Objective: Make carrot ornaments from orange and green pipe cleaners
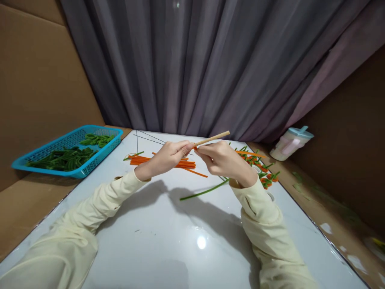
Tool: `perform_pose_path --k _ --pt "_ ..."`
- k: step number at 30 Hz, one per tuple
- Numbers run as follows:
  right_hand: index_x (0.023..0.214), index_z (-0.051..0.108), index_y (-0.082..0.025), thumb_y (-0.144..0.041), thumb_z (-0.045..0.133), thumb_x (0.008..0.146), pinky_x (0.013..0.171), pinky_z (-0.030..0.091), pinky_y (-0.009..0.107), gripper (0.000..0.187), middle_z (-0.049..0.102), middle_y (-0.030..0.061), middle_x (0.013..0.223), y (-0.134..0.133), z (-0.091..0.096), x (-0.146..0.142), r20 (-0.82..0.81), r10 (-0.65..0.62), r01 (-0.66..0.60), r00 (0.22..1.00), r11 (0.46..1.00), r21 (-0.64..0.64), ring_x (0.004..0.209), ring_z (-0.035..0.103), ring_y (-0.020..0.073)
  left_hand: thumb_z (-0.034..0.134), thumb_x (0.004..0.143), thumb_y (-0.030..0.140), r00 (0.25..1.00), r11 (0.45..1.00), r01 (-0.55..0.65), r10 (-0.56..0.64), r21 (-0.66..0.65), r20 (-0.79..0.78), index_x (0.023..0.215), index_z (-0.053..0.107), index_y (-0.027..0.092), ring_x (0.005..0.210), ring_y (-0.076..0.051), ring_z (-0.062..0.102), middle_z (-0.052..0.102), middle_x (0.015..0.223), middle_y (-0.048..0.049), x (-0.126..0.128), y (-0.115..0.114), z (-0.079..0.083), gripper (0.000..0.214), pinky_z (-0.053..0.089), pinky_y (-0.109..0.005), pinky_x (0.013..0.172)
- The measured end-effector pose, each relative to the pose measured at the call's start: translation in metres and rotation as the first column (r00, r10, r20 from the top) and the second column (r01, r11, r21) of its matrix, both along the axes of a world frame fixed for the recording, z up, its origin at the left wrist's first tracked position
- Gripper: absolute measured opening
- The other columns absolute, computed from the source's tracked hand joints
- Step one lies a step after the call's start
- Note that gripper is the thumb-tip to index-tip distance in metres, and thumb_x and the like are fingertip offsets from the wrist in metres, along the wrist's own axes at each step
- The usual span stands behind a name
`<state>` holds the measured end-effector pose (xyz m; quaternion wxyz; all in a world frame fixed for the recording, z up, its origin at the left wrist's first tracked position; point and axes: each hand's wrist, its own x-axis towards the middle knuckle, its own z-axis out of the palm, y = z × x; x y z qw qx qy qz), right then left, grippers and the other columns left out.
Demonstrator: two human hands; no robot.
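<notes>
My left hand [168, 157] is closed on a thin wooden stick [214, 137], which points up to the right. Beside it, my right hand [224, 161] pinches an orange pipe cleaner [195, 148] against the stick; the fingers hide most of it. An orange strand [251, 153] shows past the right hand, but whether it is the same piece I cannot tell. Under my left hand lies a bundle of orange pipe cleaners [138, 160] on the white table [144, 245]. A green pipe cleaner [204, 193] lies below my right hand.
Small orange and green pipe-cleaner pieces [267, 180] lie at the right. A blue basket [70, 173] with green pipe cleaners stands at the left. Thin dark wires [150, 138] lie at the back. A lidded cup [289, 145] stands back right. A grey curtain [180, 72] hangs behind.
</notes>
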<state>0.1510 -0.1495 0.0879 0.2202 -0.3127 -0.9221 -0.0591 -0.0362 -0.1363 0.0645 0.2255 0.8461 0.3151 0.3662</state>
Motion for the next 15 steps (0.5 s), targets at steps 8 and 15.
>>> perform_pose_path --k 8,15 --pt "0.070 0.059 -0.011 -0.006 0.042 0.069 0.050 0.016 0.027 0.018 0.051 0.0054 0.055 -0.011 0.000 -0.018 0.384 -0.296 0.299 0.875 0.953 0.053 0.046 0.036 0.0112 0.033 0.087 0.015 0.808 0.867 -0.218 0.418 0.448 -0.417 0.078 0.053 0.015 0.049 -0.016 0.050 0.054 0.056 -0.0031 0.009 -0.003 -0.018 0.021 0.028 -0.024 0.046" --pt "0.074 0.066 -0.013 -0.010 0.048 0.069 0.053 0.026 0.026 0.020 0.061 0.0106 0.063 -0.007 -0.007 -0.026 0.528 -0.295 0.344 0.796 0.939 0.005 0.062 0.056 0.0194 0.039 0.074 0.007 0.643 0.900 -0.059 0.366 0.432 -0.673 0.088 0.058 0.012 0.055 -0.023 0.060 0.064 0.066 -0.0096 0.013 -0.009 -0.021 0.025 0.032 -0.027 0.046"
